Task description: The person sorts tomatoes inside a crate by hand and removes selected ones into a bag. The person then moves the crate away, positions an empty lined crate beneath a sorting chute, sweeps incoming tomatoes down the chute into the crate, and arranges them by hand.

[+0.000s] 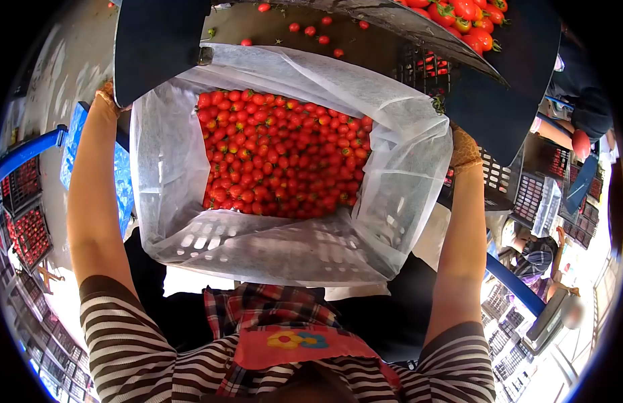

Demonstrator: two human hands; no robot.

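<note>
Small red cherry tomatoes (278,154) fill the bottom of a crate lined with translucent white fabric (264,252), directly before me. Pale slots of the crate show through the liner at the near side. My left hand (107,98), in a brownish glove, is at the edge of a black flap (157,47), which hides its fingers. On the other side, my gloved right hand (465,149) is beside the liner's right edge, its fingers hidden by a second black flap (500,101). What either hand grips cannot be made out.
More tomatoes (469,20) lie on a sloping surface at the upper right. Several loose ones (310,31) are scattered beyond the crate. Filled crates (29,235) stand at left; at right are stacked crates (528,195), a blue bar (516,285) and other people (536,258).
</note>
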